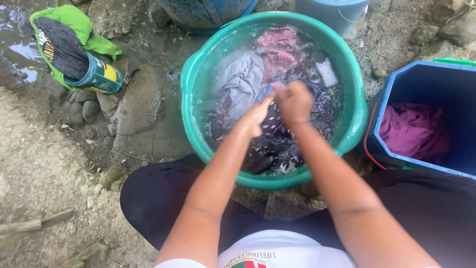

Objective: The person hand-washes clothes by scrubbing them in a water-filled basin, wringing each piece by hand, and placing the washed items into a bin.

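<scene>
A round green basin of soapy water sits on the ground in front of me. In it lie a grey garment, a pink one and a dark patterned cloth. My left hand and my right hand meet over the middle of the basin. Both are closed on the dark patterned cloth, knuckles close together, just above the water.
A blue bucket holding a purple garment stands at the right. A tin can with green and dark cloth lies on wet stones at the upper left. More blue tubs stand behind the basin.
</scene>
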